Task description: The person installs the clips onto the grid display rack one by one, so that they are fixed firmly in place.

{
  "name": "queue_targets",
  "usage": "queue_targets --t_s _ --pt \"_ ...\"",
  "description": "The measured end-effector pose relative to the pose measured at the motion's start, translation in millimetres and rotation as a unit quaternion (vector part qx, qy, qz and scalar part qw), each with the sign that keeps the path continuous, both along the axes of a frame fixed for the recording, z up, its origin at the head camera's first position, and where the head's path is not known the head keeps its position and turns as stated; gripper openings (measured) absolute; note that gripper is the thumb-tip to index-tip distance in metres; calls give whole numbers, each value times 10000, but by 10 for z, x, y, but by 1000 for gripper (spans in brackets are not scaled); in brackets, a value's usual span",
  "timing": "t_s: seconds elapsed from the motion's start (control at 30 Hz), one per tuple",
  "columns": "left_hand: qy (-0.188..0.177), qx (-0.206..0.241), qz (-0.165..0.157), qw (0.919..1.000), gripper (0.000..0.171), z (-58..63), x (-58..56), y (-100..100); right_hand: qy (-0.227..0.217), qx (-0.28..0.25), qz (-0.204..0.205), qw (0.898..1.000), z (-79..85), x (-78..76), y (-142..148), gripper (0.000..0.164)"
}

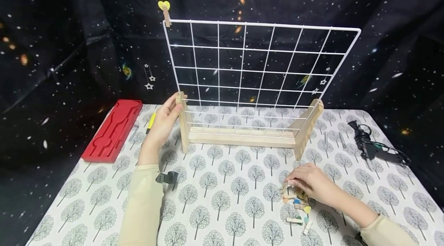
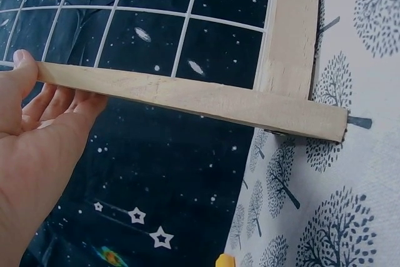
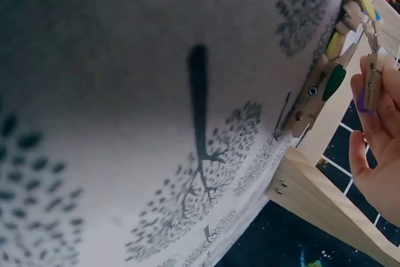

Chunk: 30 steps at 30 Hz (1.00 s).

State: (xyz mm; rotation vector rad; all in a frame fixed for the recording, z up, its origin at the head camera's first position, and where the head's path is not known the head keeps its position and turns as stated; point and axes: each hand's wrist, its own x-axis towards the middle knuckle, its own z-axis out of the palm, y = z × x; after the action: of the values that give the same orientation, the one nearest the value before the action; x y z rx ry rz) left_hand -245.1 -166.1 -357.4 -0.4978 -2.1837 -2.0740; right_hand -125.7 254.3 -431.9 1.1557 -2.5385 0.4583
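My left hand [image 1: 163, 120] grips the upper end of the left wooden side post [image 2: 181, 95], thumb on one side and fingers on the other. That post is part of a wooden stand [image 1: 243, 138] holding a white wire grid [image 1: 244, 49] that leans back. A clothespin [image 1: 167, 16] with a yellow heart is clipped to the grid's top left corner. Over a small pile of decorated clothespins [image 1: 300, 206], my right hand [image 1: 313, 182] pinches a wooden clothespin [image 3: 372, 82] with a purple piece beside it. Its fingertips are partly hidden in the head view.
A red moulded tray [image 1: 112, 132] lies at the left, with a yellow-and-black tool [image 1: 151, 122] beside it. At the right lie a black corded tool [image 1: 374, 145] and thin metal pieces [image 1: 342, 140]. A dark starry cloth [image 1: 86, 45] hangs behind the tree-print tablecloth [image 1: 222, 184].
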Motion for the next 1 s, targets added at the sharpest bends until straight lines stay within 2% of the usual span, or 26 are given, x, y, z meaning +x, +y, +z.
queue_targets --t_s 0.1,0.2,0.33,0.5,0.63,0.8,1.0 --pt "-1 -37 22 10000 51 7 4 4 -238 61 -74 9997 2 13 13 17" --pt "-26 -77 49 10000 51 12 9 5 -612 102 44 9981 -14 23 28 16" --pt "-40 -97 56 9999 50 12 7 3 -1123 -194 271 9931 -34 15 57 17" --pt "-36 -127 49 9999 52 -2 2 2 -1513 -694 37 9860 -37 1 123 22" --pt "-32 -130 43 9999 52 -16 -2 -7 -1817 -850 -94 9796 -30 -1 154 27" --pt "-33 -157 73 9998 51 -18 2 -12 -1901 -832 49 9782 -7 -1 174 28" --pt "-25 -154 59 9999 50 -9 0 -9 -1523 -1029 298 9825 27 17 185 23"
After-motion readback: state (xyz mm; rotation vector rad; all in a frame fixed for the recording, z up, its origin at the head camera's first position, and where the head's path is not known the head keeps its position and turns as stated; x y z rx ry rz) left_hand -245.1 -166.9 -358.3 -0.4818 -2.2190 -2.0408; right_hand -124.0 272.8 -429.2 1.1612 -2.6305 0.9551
